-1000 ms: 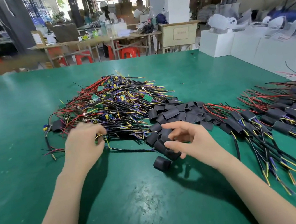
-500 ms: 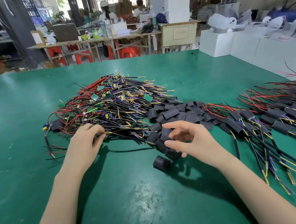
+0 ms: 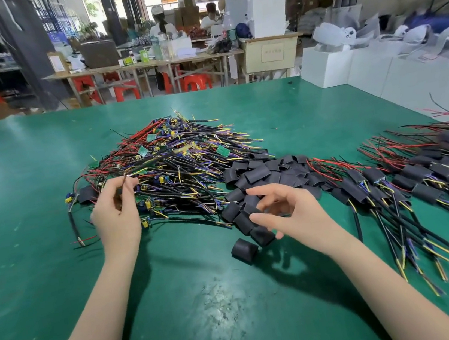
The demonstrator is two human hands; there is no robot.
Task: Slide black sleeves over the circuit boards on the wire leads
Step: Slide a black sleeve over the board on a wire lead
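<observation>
One lead (image 3: 143,167) blurred – left hand (image 3: 116,215) pinching.

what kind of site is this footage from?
Most likely a small electronics assembly workshop: a green worktable piled with wire leads and loose black sleeves, finished sleeved leads alongside, workers at benches behind.

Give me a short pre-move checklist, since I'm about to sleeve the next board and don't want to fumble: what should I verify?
1. Left hand pinches a wire lead from the unsleeved pile: ok.
2. Lead free of the tangle: cannot tell.
3. Right hand holding a sleeve: not ok, fingers hover loosely over the black sleeves.
4. Loose sleeve lies near that hand: ok.
5. Sleeve mouth open: cannot tell.
6. Finished leads kept apart, at right: ok.
</observation>
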